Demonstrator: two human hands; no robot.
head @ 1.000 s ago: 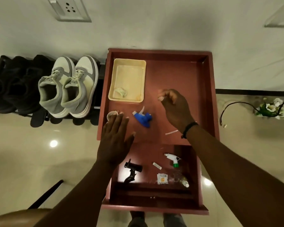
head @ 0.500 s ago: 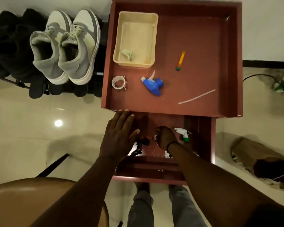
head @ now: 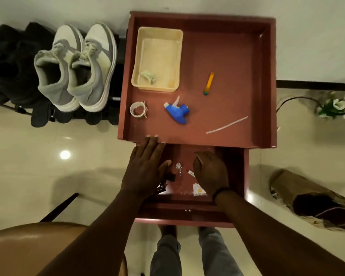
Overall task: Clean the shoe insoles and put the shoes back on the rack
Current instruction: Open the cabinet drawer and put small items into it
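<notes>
1. The person stands over a red cabinet top (head: 237, 62) with raised edges; its drawer (head: 187, 215) is pulled open toward them at 6 o'clock.
2. The left hand (head: 145, 168) lies flat with fingers spread, fingertips at the front lip of the cabinet top, palm over the drawer's left side. It grips nothing.
3. The right hand (head: 211, 172) reaches into the drawer with fingers curled downward; whether it is pinching anything cannot be told, since the fingertips are hidden.
4. Between the hands lies a small key (head: 178, 168). A black clip-like object (head: 168, 179) shows at the left hand's thumb side, and a white packet (head: 198, 190) lies just beside the right wrist.
5. The pair of grey and white shoes (head: 78, 68) sits on the dark shoe rack (head: 54, 114) at 9 o'clock of the cabinet, toes toward the wall, side by side and touching.
6. On the cabinet top, a cream tray (head: 158, 39) at 11 o'clock holds a crumpled cloth (head: 148, 76).
7. Near centre lies a blue spray head (head: 177, 112), with a tape roll (head: 137, 109) to its 9 o'clock and an orange stick (head: 209, 83) at its 1 o'clock.
8. A thin clear tube (head: 226, 125) lies at 4 o'clock of the spray head.
</notes>
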